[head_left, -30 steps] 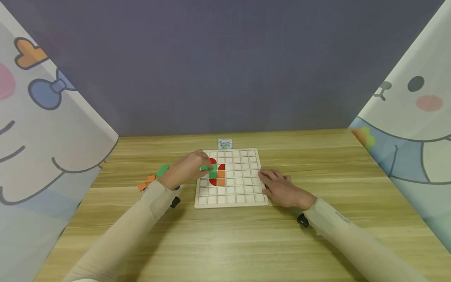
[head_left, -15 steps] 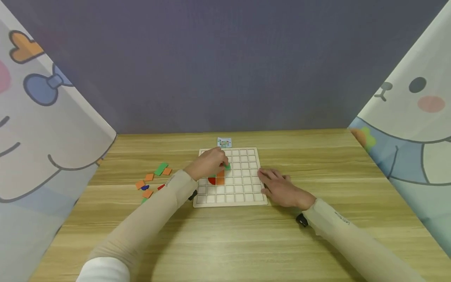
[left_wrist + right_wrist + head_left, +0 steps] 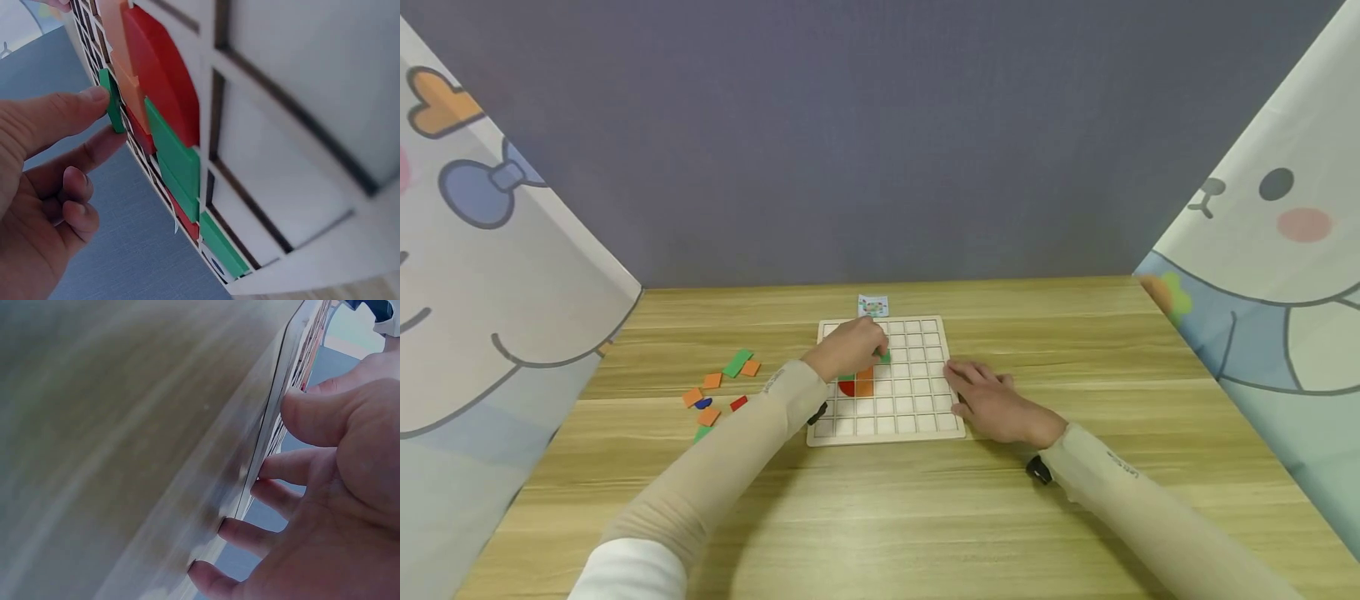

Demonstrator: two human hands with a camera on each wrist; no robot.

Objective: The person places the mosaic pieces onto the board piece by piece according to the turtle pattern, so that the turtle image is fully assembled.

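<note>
My left hand (image 3: 850,346) is over the upper left part of a pale wooden grid board (image 3: 917,423). Its thumb and index finger pinch a small green tile (image 3: 112,103), which stands tilted at the grid in the left wrist view. Close by in the grid sit orange tiles (image 3: 865,382), a red curved piece (image 3: 164,70) and green tiles (image 3: 172,150). The hand hides part of these in the head view. My right hand (image 3: 996,404) rests against the board's right edge, fingers extended, holding nothing between them.
Left of the board lie loose pieces: a green rectangle (image 3: 738,363), several orange squares (image 3: 692,397), a blue curved piece (image 3: 703,403), a red piece (image 3: 739,403) and a green piece (image 3: 702,433). A small printed card (image 3: 873,306) lies behind the board on the wooden table (image 3: 880,517).
My left hand has moved right across the board from the green tiles at its left side, then stayed nearly still for the last half second. The right hand keeps its place at the edge.
</note>
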